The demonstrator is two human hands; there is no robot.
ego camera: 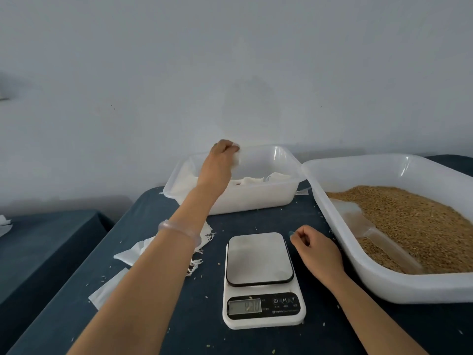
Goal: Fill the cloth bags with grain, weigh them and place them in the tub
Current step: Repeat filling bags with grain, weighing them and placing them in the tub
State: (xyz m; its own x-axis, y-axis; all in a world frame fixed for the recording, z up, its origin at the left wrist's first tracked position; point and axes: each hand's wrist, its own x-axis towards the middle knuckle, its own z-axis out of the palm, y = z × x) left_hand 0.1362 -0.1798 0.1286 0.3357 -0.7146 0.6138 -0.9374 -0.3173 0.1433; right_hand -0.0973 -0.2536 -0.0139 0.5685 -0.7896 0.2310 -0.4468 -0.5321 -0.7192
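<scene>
**Scale (259, 257) in front, cloth bag (237, 160) over tub (256, 199)**

Left hand (223, 156) reaches above the tub's rear, fingers curled round the white bag, which hangs just under the fingertips. Right hand (315, 245) rests beside the scale, loosely curled, holding nothing.

The left hand (222, 160) holds a cloth bag (237, 161) over the tub (256, 198); the right hand (316, 249) rests beside the scale (259, 257).

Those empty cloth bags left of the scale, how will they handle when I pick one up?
Probably floppy: the empty cloth bags lie flat and creased on the table. Likely very light, so one may drag its neighbours, since they overlap. Their loose drawstrings could snag.
</scene>
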